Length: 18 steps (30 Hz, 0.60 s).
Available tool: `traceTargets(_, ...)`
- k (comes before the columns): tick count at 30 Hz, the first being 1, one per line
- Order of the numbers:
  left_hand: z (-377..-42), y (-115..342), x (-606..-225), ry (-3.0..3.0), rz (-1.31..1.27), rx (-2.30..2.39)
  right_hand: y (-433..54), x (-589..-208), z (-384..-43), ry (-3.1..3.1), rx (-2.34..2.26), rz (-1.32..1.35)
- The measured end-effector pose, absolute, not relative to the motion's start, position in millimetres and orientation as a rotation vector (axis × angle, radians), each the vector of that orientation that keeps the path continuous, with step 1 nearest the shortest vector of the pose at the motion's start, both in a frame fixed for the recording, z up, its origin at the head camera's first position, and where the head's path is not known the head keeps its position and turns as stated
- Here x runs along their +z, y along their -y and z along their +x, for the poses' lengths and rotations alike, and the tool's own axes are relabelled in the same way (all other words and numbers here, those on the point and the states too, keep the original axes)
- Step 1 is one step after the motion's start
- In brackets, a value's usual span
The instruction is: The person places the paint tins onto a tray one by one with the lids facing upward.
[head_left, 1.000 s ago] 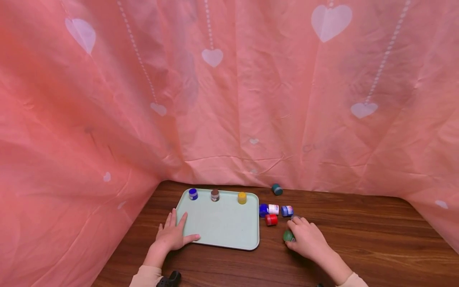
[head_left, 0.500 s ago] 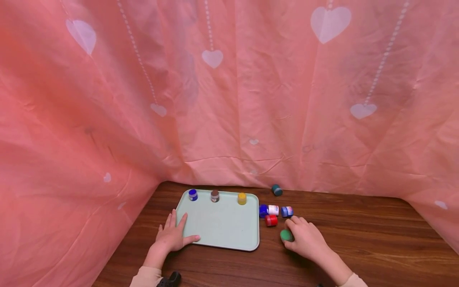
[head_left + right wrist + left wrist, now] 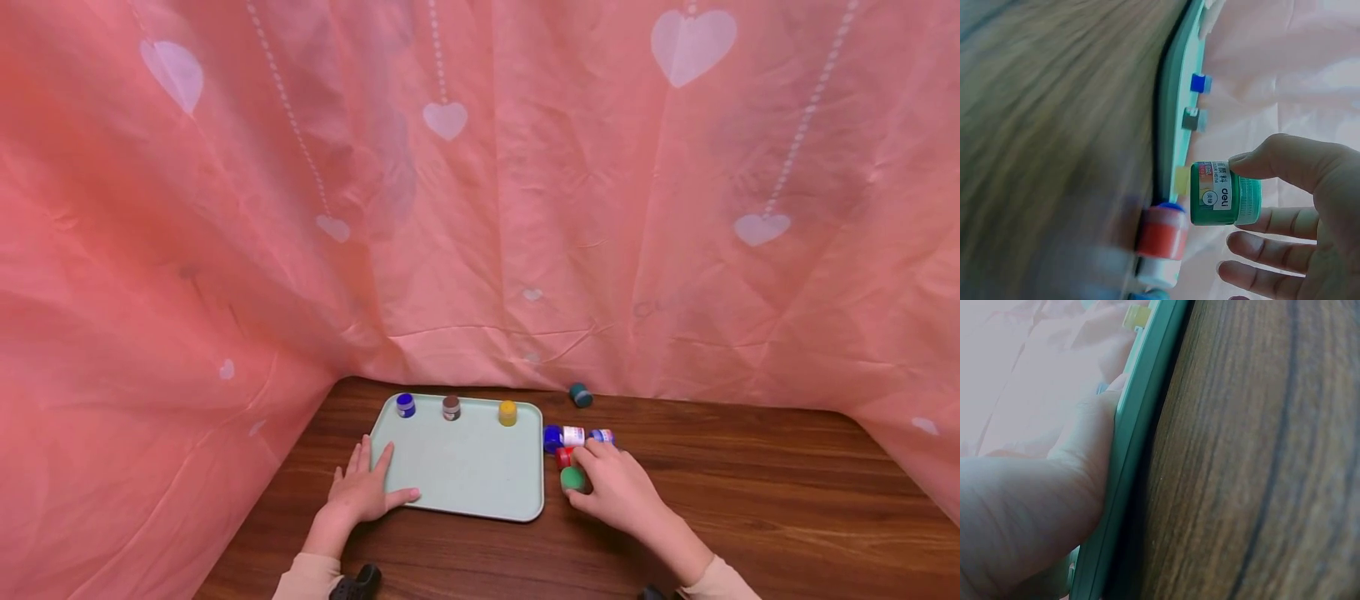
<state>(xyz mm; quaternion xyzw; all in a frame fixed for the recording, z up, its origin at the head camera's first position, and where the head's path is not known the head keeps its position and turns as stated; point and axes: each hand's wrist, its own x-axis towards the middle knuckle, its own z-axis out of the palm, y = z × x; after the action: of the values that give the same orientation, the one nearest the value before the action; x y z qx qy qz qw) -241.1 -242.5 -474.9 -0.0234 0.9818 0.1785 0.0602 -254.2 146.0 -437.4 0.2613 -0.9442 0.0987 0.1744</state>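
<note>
My right hand [image 3: 618, 487] pinches a green paint jar [image 3: 572, 479] between thumb and fingers, just right of the pale green tray [image 3: 465, 467]. In the right wrist view the jar [image 3: 1213, 194] is lifted clear of the table, its printed label facing the camera. My left hand [image 3: 358, 493] lies spread over the tray's left front corner, thumb along the front rim. A blue jar [image 3: 406, 406], a brown jar [image 3: 451, 408] and a yellow jar [image 3: 507, 413] stand in a row along the tray's back edge.
Beyond the right hand, a red jar [image 3: 564, 457], a dark blue jar [image 3: 552, 439], a white jar [image 3: 573, 436] and a partly hidden blue jar [image 3: 603, 435] lie beside the tray. Farther back is a teal jar [image 3: 581, 395]. A pink curtain [image 3: 480, 250] hangs behind the table.
My right hand has lifted the green jar off the table and carried it left, towards the tray. The jar has turned in the fingers. My left hand stays in place.
</note>
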Motion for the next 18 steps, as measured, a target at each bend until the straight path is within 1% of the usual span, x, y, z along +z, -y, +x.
traceTargets(9,-241.6,241.2,-473.3,-2.976,-0.069,0.560,-121.4,-432.4,-263.6,2.561,0.330,0.865)
traceTargets(18,-243.7,249.8,-474.7,-2.979,-0.074,0.555,-94.1,-426.8,-267.1,2.578,0.369,0.901)
